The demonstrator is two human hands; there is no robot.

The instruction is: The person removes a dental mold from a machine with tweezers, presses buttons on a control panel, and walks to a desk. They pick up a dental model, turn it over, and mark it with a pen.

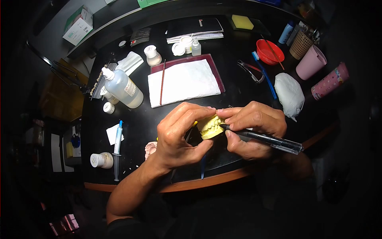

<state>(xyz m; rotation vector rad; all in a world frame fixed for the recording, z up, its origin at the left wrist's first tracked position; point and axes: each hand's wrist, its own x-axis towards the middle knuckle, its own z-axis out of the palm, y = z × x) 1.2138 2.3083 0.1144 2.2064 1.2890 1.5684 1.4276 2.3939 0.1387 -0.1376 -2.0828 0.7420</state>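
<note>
A yellow dental model (pixel 211 126) with a row of teeth is held up over the front part of the black table. My left hand (pixel 181 133) grips it from the left, thumb below and fingers above. In my right hand (pixel 256 129) is a black pen (pixel 274 140), its tip at the model's right side by the teeth. The right fingertips meet the top of the model. Partly behind my left wrist lies a pink model (pixel 151 149).
Behind the hands lies a white paper towel (pixel 185 85) with a thin brush (pixel 162 85). To the left are a large bottle (pixel 129 91), a syringe (pixel 117 149) and a jar (pixel 102 160). A red bowl (pixel 268 52), blue toothbrush (pixel 268 81) and white bag (pixel 289 95) are at right.
</note>
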